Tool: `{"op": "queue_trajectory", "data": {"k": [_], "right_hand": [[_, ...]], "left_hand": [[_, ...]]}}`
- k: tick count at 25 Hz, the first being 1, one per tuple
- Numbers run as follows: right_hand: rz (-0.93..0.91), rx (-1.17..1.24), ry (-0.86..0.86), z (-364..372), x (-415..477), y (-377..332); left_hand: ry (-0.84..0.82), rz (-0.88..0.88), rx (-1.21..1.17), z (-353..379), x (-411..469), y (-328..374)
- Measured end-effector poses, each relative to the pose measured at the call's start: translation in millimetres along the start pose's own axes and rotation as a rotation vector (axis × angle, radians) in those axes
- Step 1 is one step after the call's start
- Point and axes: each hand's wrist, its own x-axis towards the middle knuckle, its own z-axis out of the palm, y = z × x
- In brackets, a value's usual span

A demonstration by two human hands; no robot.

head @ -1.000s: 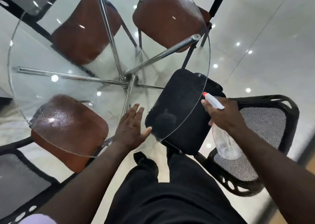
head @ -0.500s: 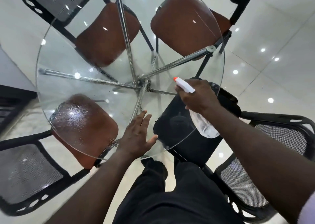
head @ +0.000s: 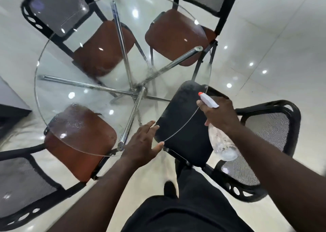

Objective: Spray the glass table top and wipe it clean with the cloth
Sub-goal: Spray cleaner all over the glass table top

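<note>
A round glass table top [head: 58,90] on crossed chrome legs [head: 135,90] fills the upper view. Fine spray droplets mist its near-left part above a brown seat and its right part above the black seat. My left hand [head: 142,143] lies flat on the near rim, fingers apart, holding nothing. My right hand [head: 219,114] grips a clear spray bottle [head: 222,145] with a white head and orange nozzle, held just off the table's right edge with the nozzle pointing toward the glass. No cloth is in view.
Brown-seated chairs with black mesh backs stand at far left [head: 104,48], far right [head: 176,36] and near left [head: 77,140]. A black office chair [head: 190,143] sits under the right rim, a mesh chair [head: 269,136] behind it. My black-trousered legs are below. The floor is glossy white tile.
My right hand with the bottle swung in over the glass, then drew back to the table's right edge. The view tilted up, showing more of the far chairs. My left hand stayed on the rim.
</note>
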Motion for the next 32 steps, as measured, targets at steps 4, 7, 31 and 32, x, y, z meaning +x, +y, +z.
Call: {"op": "queue_trajectory", "data": {"k": [4, 7, 31, 32], "right_hand": [[-0.098, 0.066, 0.155, -12.6, -76.9, 4.5], [-0.178, 0.158, 0.279, -42.0, -143.1, 9.4], [-0.348, 0.390, 0.766, -536.0, -222.3, 353.2], [-0.334, 0.397, 0.741, -546.9, -202.1, 356.1]], "left_hand": [[0.077, 0.133, -0.033, -15.6, -25.0, 21.0], [0.162, 0.249, -0.010, -35.2, -44.0, 54.4], [0.223, 0.873, 0.043, 52.4, 95.0, 695.7], [0.234, 0.858, 0.023, 54.0, 114.5, 704.3]]}}
